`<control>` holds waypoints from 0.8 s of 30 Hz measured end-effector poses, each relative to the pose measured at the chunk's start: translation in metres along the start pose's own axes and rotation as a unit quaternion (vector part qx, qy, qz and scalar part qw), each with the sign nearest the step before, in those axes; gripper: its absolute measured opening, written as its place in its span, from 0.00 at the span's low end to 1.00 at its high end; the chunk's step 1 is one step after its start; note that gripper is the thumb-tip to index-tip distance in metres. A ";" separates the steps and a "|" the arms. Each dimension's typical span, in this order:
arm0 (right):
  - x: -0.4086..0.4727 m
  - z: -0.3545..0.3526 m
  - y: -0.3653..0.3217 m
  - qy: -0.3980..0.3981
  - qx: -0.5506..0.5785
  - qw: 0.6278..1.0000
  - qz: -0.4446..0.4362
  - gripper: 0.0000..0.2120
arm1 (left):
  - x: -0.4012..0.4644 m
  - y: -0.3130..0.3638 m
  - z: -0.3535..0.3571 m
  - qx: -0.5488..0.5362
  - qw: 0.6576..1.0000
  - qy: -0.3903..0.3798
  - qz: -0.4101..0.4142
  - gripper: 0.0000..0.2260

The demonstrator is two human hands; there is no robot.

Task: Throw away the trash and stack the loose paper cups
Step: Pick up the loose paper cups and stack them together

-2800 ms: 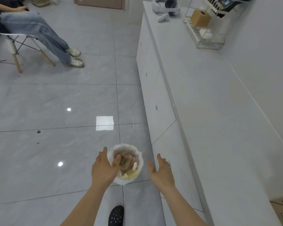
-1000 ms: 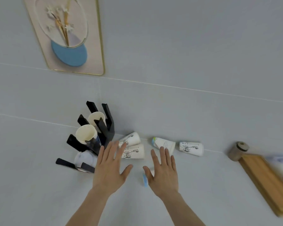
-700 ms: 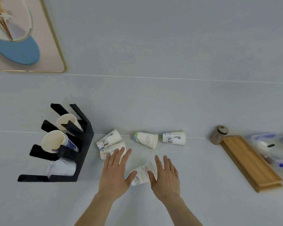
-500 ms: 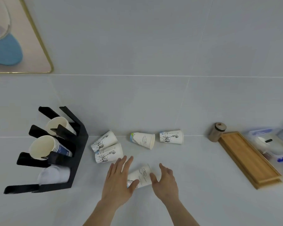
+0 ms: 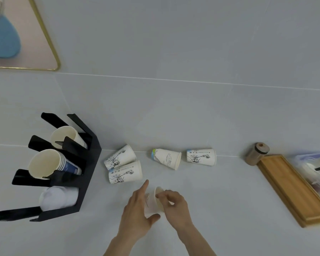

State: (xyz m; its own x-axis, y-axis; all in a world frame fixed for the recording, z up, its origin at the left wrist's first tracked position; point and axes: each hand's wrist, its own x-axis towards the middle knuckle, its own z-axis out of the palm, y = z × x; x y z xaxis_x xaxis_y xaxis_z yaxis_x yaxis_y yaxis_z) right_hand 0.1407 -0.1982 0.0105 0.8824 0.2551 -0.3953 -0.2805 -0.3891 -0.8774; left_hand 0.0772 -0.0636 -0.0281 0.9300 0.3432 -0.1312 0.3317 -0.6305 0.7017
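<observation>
Low in the middle of the frame, both hands hold one paper cup [image 5: 152, 202]: the left hand [image 5: 137, 213] cups its side, fingers together, and the right hand [image 5: 175, 206] pinches its rim. Four loose cups [image 5: 125, 171] lie on their sides above (along the counter's [image 5: 220, 209] back edge), right of the black cup rack [image 5: 85, 172].

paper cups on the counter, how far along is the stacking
Barely started. No trash shows on the counter, so that part looks done. In hand: one cup, gripped between the left hand and right hand. Left: four loose cups lie on their sides, a pair by the black rack, one with a blue base and one beside it. Nothing is nested yet.
</observation>
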 end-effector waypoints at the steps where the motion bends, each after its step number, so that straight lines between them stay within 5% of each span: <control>1: -0.001 0.006 -0.004 -0.015 -0.013 1.000 -0.018 0.08 | 0.000 -0.004 -0.003 -0.011 1.000 0.004 -0.007 0.53; 5: -0.003 0.029 -0.018 -0.075 -0.089 0.988 -0.105 0.10 | -0.004 -0.024 -0.014 -0.018 0.998 0.055 -0.022 0.52; 8: 0.001 0.044 -0.023 -0.045 -0.057 0.988 -0.137 0.09 | -0.008 -0.035 -0.024 -0.059 0.988 0.128 -0.064 0.47; 12: 0.025 0.052 -0.026 0.025 0.009 0.996 -0.080 0.08 | -0.014 -0.052 -0.033 -0.117 0.970 0.189 -0.101 0.44; 17: 0.062 0.060 -0.017 0.038 -0.075 0.996 0.014 0.10 | -0.019 -0.071 -0.036 -0.147 0.958 0.208 -0.134 0.40; 20: 0.086 0.071 -0.013 0.013 -0.093 0.993 0.072 0.21 | -0.016 -0.076 -0.038 -0.149 0.959 0.196 -0.137 0.39; 24: 0.100 0.091 -0.018 -0.035 -0.052 0.988 0.139 0.23 | -0.014 -0.076 -0.043 -0.148 0.965 0.164 -0.143 0.37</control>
State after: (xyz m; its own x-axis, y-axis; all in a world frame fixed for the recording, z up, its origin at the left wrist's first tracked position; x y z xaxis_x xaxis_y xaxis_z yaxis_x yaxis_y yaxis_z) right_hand 0.2003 -0.0852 -0.0377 0.7475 0.1847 -0.6380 -0.4650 -0.5404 -0.7012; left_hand 0.0324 0.0100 -0.0494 0.6914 0.7057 -0.1549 0.4626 -0.2676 0.8452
